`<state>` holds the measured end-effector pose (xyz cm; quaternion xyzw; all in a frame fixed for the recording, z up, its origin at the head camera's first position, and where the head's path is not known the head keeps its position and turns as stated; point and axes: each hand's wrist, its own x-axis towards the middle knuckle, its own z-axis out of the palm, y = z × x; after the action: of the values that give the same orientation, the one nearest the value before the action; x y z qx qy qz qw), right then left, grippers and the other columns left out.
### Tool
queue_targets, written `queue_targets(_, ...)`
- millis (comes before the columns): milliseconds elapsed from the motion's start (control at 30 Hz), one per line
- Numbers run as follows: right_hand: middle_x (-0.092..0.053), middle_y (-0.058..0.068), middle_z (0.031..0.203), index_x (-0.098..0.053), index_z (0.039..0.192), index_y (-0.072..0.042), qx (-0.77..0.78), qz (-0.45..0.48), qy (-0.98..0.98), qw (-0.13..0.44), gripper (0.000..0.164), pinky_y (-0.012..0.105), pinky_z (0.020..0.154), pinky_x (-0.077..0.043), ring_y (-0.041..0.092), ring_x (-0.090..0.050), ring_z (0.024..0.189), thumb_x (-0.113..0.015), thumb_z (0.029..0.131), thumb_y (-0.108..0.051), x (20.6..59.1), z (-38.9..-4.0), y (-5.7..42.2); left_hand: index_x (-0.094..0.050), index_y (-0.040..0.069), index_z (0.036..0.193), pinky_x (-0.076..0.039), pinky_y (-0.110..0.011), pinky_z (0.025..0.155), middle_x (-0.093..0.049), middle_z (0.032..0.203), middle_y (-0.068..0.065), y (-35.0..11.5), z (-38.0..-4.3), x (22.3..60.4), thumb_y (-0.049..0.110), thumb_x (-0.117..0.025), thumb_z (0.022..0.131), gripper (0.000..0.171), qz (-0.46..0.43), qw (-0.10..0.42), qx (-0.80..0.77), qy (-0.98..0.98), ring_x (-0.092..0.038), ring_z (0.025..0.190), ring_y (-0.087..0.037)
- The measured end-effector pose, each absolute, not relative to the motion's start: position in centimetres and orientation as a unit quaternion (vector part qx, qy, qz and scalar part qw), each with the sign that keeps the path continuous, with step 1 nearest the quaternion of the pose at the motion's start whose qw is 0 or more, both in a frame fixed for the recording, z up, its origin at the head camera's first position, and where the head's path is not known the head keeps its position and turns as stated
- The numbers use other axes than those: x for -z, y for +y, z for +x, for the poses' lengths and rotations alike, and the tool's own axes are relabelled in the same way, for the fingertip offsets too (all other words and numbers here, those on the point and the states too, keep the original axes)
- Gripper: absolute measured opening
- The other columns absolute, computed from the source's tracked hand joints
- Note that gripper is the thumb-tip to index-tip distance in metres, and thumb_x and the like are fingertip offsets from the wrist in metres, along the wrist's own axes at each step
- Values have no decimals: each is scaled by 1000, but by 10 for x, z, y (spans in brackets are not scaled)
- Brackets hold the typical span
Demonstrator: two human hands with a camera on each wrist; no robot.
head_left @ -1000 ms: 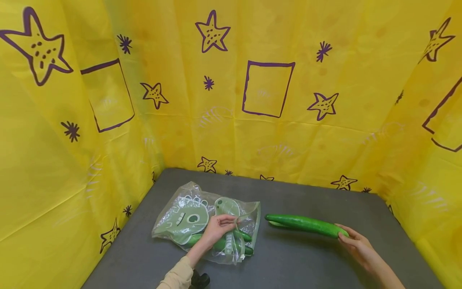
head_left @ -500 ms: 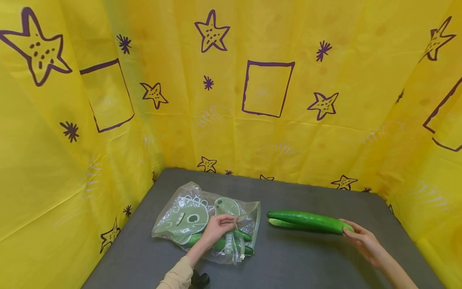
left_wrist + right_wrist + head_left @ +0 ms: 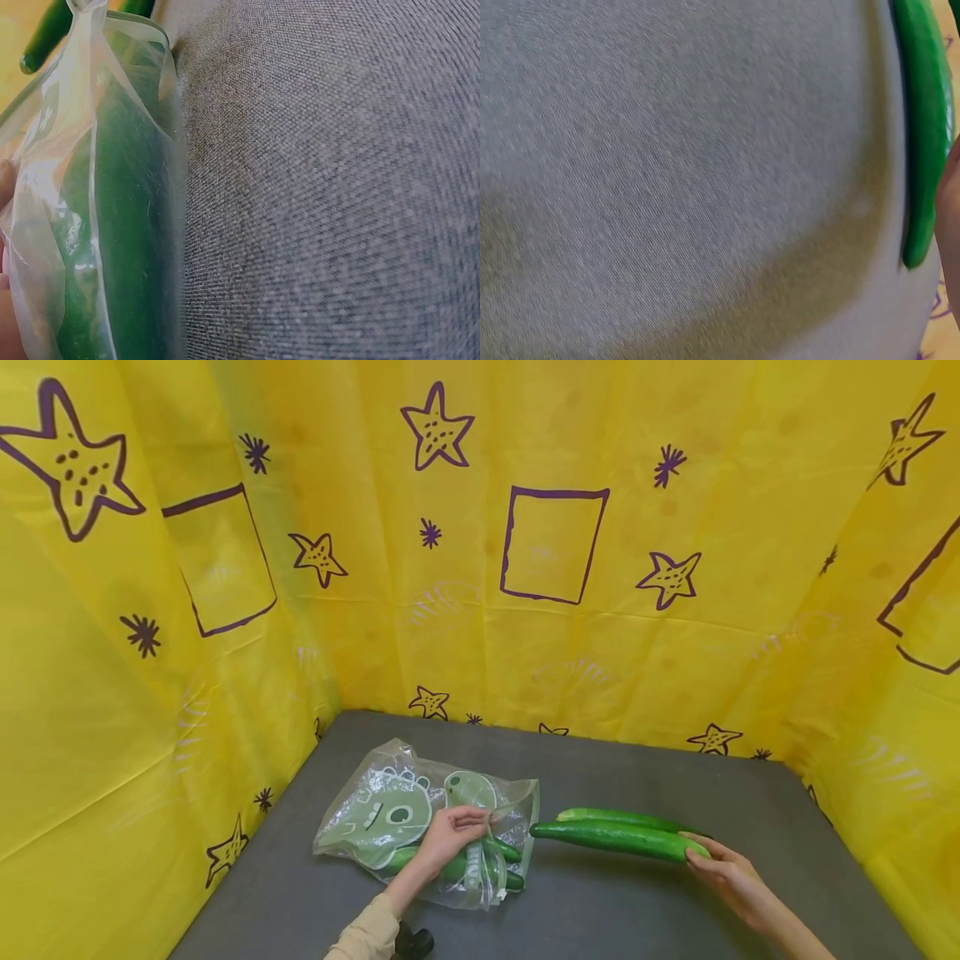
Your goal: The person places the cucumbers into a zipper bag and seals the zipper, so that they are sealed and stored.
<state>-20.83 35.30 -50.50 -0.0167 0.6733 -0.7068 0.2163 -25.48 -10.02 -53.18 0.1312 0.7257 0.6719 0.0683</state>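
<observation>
A clear plastic zip bag [image 3: 360,827] printed with green cartoon creatures lies flat on the left, its mouth facing right. Cucumbers [image 3: 457,867] show inside it, seen close through the plastic in the left wrist view. My left hand [image 3: 448,839] pinches the bag's upper layer near the mouth. My right hand [image 3: 723,868] grips the right end of a long cucumber [image 3: 607,839], whose left tip is at the bag's mouth edge. Just behind it is another cucumber [image 3: 630,816], partly covered by the held one. In the right wrist view, a cucumber [image 3: 926,112] runs along the right edge.
A dark grey fabric-covered tabletop [image 3: 630,918] lies under everything. Yellow curtains [image 3: 562,635] with purple stars and frames stand around its back and sides. A small black object [image 3: 414,941] sits by the left sleeve at the front edge.
My right hand has drawn the cucumber toward me and then left, to the bag's mouth, uncovering more of the cucumber behind. The left hand keeps its pinch on the bag.
</observation>
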Motion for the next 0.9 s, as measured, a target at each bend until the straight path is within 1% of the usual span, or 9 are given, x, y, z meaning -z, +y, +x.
queue_targets(100, -48, -12, 109, -62, 101, -39, 698, 5, 683, 212, 25, 14, 88, -48, -4, -55, 97, -49, 99, -18, 507, -207, 346, -62, -9, 114, -54, -17, 82, -66, 111, -27, -100, -255, 532, 6, -65, 88, 31, 133, 66, -672, 726, -68, 93, -6)
queue_targets(200, -47, -11, 110, -61, 102, -39, 695, 14, 687, 210, 23, 14, 89, -48, -5, -55, 97, -51, 98, -19, 508, -206, 341, -62, -9, 114, -54, -17, 82, -66, 111, -27, -100, -255, 531, 5, -65, 88, 30, 132, 70, -676, 721, -69, 93, -7)
queue_targets(333, -52, -13, 108, -62, 102, -38, 704, 15, 679, 207, 23, 14, 89, -48, -5, -56, 97, -53, 97, -18, 509, -207, 334, -62, -9, 114, -54, -17, 82, -66, 111, -27, -100, -255, 531, 5, -65, 87, 31, 131, 72, -678, 720, -69, 94, -8)
queue_targets(400, -54, -14, 107, -62, 103, -36, 709, 18, 674, 205, 22, 14, 89, -48, -5, -56, 98, -53, 97, -17, 509, -207, 330, -61, -10, 114, -54, -17, 83, -66, 111, -27, -100, -255, 532, 6, -65, 88, 31, 136, 67, -675, 722, -69, 94, -9)
queue_targets(567, -55, -12, 108, -62, 116, -23, 711, 37, 676, 190, 22, 16, 89, -49, -5, -57, 98, -57, 95, -16, 511, -208, 316, -61, -10, 114, -54, -18, 83, -66, 110, -27, -101, -255, 534, 6, -65, 88, 30, 137, 63, -673, 724, -69, 93, -7)
queue_targets(800, -58, -11, 108, -53, 131, -6, 709, 58, 680, 175, 40, 17, 89, -50, -5, -58, 98, -60, 93, -16, 516, -208, 299, -61, -11, 114, -54, -18, 82, -66, 109, -28, -101, -256, 535, 5, -65, 87, 31, 138, 55, -677, 720, -68, 90, -3)
queue_targets(900, -58, -11, 109, -49, 134, 1, 709, 63, 682, 169, 47, 17, 89, -50, -6, -58, 98, -61, 92, -15, 518, -208, 293, -61, -11, 113, -54, -18, 82, -66, 109, -28, -101, -256, 535, 4, -65, 87, 31, 140, 53, -676, 722, -68, 90, -3)
